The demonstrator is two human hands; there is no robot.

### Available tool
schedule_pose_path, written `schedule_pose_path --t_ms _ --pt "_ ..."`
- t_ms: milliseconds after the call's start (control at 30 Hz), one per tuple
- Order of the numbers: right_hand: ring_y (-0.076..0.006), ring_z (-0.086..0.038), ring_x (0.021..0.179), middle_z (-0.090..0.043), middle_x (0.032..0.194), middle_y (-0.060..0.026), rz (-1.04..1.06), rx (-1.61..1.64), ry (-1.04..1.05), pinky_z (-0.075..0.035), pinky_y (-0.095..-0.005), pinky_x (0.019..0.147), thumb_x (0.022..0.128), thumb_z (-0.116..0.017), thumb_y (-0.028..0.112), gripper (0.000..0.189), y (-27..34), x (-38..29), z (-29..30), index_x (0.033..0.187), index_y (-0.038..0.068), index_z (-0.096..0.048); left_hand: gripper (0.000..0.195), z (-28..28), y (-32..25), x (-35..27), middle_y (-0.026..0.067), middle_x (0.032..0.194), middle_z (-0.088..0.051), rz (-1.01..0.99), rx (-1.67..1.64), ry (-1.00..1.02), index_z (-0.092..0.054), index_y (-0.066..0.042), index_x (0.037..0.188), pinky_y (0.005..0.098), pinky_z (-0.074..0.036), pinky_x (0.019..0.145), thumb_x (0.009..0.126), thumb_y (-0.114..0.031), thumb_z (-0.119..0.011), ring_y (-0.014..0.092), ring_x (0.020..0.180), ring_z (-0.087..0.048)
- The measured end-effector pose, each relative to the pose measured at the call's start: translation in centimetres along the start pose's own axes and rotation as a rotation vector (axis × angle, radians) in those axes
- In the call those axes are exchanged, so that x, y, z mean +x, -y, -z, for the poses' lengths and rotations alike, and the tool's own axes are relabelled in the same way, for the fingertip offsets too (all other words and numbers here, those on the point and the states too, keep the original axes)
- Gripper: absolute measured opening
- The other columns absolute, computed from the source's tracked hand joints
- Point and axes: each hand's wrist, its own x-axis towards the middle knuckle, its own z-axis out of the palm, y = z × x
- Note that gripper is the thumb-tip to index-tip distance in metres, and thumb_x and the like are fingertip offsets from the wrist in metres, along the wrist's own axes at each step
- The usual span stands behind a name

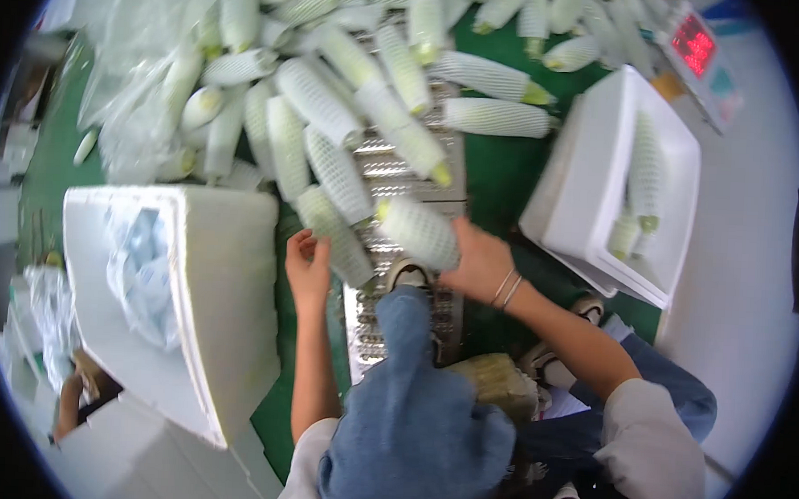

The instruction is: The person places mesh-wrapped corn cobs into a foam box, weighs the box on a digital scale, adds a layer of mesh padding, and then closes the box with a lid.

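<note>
In the head view my right hand (482, 260) grips the thick end of a pale green vegetable in a white foam net sleeve (419, 233), blurred by motion. Its yellow-green tip points up and left, above a perforated metal strip (453, 178). My left hand (307, 265) is raised with curled fingers, thumb apart from them and nothing visible between. Right beside it lies another net-wrapped vegetable (333, 236); I cannot tell if the fingertips touch it. A heap of similar sleeved vegetables (319, 99) spreads ahead of both hands.
At left stands a white foam box (237, 296) with a bluish plastic bag (144, 272) inside. On the right, a tilted white foam box (577, 170) holds sleeved vegetables (646, 170). Beyond it is a scale with a red lit display (694, 45). Clear plastic sheeting (136, 84) covers the far left. Another person's arm (68, 402) shows lower left.
</note>
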Motion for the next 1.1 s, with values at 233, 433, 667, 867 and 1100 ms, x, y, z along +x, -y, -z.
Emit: schedule_pose_path --t_ms 233,433,667,867,1100 --pt "-0.0417 -0.061 0.084 -0.063 0.090 -0.0218 -0.146 0.045 -0.020 -0.049 -0.0461 0.073 0.062 -0.073 0.029 0.058 -0.6 7.4 -7.7 0.106 0.003 -0.046 0.082 -4.8 3.8 -0.2 0.0305 0.116 -0.050 0.176 0.475 -0.215 -0.037 0.012 0.122 0.0434 -0.044 0.091 0.065 -0.032 -0.077 0.043 0.103 -0.054" --pt "-0.0390 -0.061 0.089 -0.062 0.097 -0.0234 -0.269 0.342 -0.134 -0.048 -0.0442 0.078 0.067 -0.074 0.028 0.067 -1.6 8.9 -9.8 0.116 -0.006 -0.042 0.064 -1.2 2.9 -2.0 0.0186 0.104 -0.059 0.306 -0.376 -0.114 -0.046 0.009 0.118 0.0366 -0.051 0.077 0.062 -0.009 -0.070 0.027 0.087 -0.062" --pt "-0.0353 -0.046 0.114 -0.037 0.135 -0.0246 0.268 -0.011 -0.179 -0.037 -0.0415 0.098 0.080 -0.071 0.028 0.076 4.0 7.9 -8.3 0.137 -0.003 -0.031 0.056 1.4 -1.3 -2.5 0.0161 0.103 -0.059 0.388 -0.797 0.043 -0.043 0.004 0.122 0.0393 -0.052 0.076 0.070 -0.005 -0.063 0.026 0.087 -0.062" --pt "-0.0232 -0.059 0.097 -0.058 0.108 -0.0174 0.091 0.965 -0.112 -0.048 -0.0356 0.086 0.074 -0.078 0.024 0.063 4.6 6.0 -5.6 0.118 -0.005 -0.043 0.042 -1.8 -3.8 -1.4 0.0111 0.130 -0.051 0.106 -0.569 0.493 -0.046 0.000 0.131 0.0333 -0.036 0.102 0.091 -0.009 -0.055 0.022 0.118 -0.049" --pt "-0.0308 -0.064 0.089 -0.061 0.103 -0.0223 -0.022 0.615 -0.313 -0.051 -0.0383 0.077 0.063 -0.079 0.025 0.068 2.8 10.1 -2.1 0.113 -0.006 -0.042 0.090 -5.5 2.8 8.0 0.0316 0.123 -0.043 -0.127 0.604 -0.116 -0.030 0.009 0.131 0.0465 -0.042 0.092 0.065 -0.031 -0.077 0.046 0.112 -0.046"
